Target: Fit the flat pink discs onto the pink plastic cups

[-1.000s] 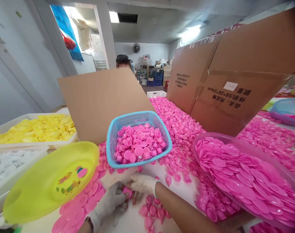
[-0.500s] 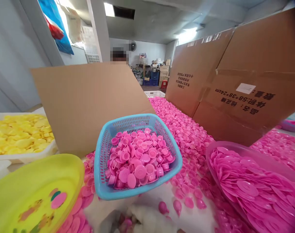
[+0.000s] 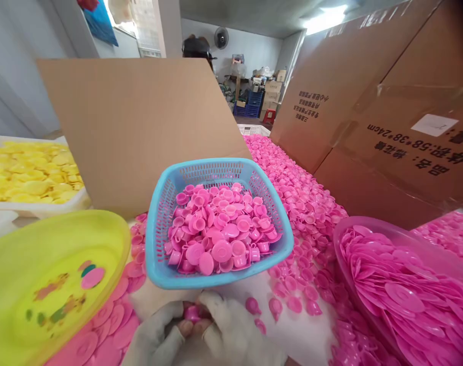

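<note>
Both of my hands wear white gloves with the fingertips cut off. They meet at the bottom centre, just in front of a blue mesh basket filled with small pink toy cups and saucers. My left hand and my right hand are both pinched on one small pink plastic piece between them. Loose pink cups lie on the white surface right beside my right hand.
A yellow-green plastic bowl stands at the left, over flat pink discs. A pink basin of discs fills the right. Cardboard sheets and boxes stand behind. A white tray of yellow pieces sits far left. A person stands behind the cardboard.
The view has moved closer to the basket. My hands stay together on the pink piece, now nearer the bottom centre.
</note>
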Demonstrator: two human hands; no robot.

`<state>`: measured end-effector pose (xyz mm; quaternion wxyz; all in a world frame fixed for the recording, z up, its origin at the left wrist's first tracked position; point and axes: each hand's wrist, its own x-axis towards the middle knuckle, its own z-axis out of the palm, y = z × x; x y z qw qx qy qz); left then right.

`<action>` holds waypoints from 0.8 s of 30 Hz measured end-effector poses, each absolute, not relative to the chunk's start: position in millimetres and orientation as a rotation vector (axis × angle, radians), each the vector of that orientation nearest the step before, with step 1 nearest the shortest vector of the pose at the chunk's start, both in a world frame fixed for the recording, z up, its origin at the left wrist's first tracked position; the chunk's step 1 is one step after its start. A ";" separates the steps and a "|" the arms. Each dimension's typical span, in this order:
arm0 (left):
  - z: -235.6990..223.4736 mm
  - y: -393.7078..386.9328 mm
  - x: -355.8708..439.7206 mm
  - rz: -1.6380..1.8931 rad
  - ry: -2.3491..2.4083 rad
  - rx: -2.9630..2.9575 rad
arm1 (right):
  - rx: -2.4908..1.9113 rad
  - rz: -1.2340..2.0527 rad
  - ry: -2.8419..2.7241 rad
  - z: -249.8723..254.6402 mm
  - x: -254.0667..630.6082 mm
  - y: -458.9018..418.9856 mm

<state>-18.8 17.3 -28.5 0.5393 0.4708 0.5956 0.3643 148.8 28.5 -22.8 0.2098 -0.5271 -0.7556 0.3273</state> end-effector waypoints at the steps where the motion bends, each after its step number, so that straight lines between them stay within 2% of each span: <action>1: -25.4 16.3 -17.9 0.866 1.427 1.139 | -1.405 0.910 -2.118 -21.8 149.1 28.2; 5: -19.4 14.9 -21.2 0.899 1.472 1.341 | -1.200 0.935 -2.139 -20.6 149.5 30.1; 11: -16.9 11.3 -31.1 0.998 1.284 1.451 | -1.021 0.932 -2.164 -16.7 149.6 32.1; 20: -1.9 -16.3 -25.1 0.996 1.210 1.301 | -1.018 1.115 -2.125 19.4 151.5 17.1; 22: -2.1 -26.2 -30.5 0.981 1.287 1.413 | -0.974 1.012 -2.047 36.0 155.6 18.4; 24: -5.2 -32.6 -42.4 0.934 1.512 1.581 | -0.991 0.770 -1.857 52.3 161.8 21.9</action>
